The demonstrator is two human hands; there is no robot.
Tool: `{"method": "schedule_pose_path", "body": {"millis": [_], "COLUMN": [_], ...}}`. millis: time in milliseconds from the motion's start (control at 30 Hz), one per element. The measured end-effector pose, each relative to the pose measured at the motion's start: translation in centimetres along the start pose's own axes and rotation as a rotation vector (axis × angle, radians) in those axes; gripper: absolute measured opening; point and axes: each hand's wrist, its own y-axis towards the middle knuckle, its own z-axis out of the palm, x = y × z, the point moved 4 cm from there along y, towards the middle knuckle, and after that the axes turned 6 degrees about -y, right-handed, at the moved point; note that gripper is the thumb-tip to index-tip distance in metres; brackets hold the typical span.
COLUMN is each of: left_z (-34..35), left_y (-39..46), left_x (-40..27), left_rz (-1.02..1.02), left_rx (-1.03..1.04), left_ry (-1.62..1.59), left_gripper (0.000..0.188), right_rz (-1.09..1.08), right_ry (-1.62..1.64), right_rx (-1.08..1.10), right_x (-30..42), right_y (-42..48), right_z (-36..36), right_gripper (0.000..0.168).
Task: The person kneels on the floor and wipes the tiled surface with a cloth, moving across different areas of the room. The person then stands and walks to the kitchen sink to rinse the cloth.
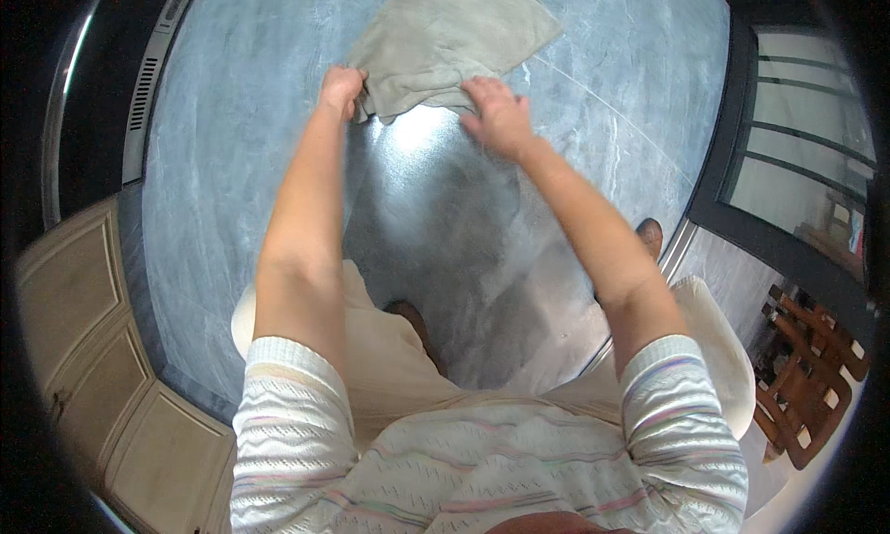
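Observation:
A greenish-grey cloth point(452, 33) lies spread over the grey marbled floor tiles point(445, 214), its near edge bunched into folds. My left hand point(343, 92) grips the cloth's near left corner, fingers closed on the fabric. At the near right edge, my right hand point(499, 113) touches the folds, slightly blurred; its thumb is apart from the fingers, and whether it pinches the fabric cannot be told. Both arms reach forward over the floor. Light reflects brightly from the tiles just below the cloth.
Beige panelled cabinets point(83, 311) and a dark appliance with a vented strip point(142, 92) line the left. A dark-framed glass door point(730, 186) stands at right, beside a metal floor track point(678, 252) and a brown wooden rack-like object point(806, 388). My brown shoes point(417, 332) rest on the floor.

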Motion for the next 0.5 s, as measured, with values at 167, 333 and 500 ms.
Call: {"method": "schedule_pose_path", "body": {"millis": [167, 333, 500], "left_z": [-1.1, 2.7, 8.3], "left_y": [0.4, -0.4, -1.6], "left_x": [0.0, -0.7, 2.2], "left_rz": [0.082, 0.117, 0.19], "left_rx": [-0.129, 0.15, 0.506], "left_ry": [0.122, 0.868, 1.301], "left_gripper": [0.042, 0.04, 0.025], "right_rz": [0.005, 0.01, 0.093], "right_ry": [-0.16, -0.114, -0.137], "right_rx": [-0.022, 0.073, 0.244], "right_x": [1.9, -0.9, -1.0], "right_y": [-0.7, -8.0, -16.5], "right_z": [2.6, 3.4, 4.1], "right_gripper": [0.049, 0.037, 0.039]}}
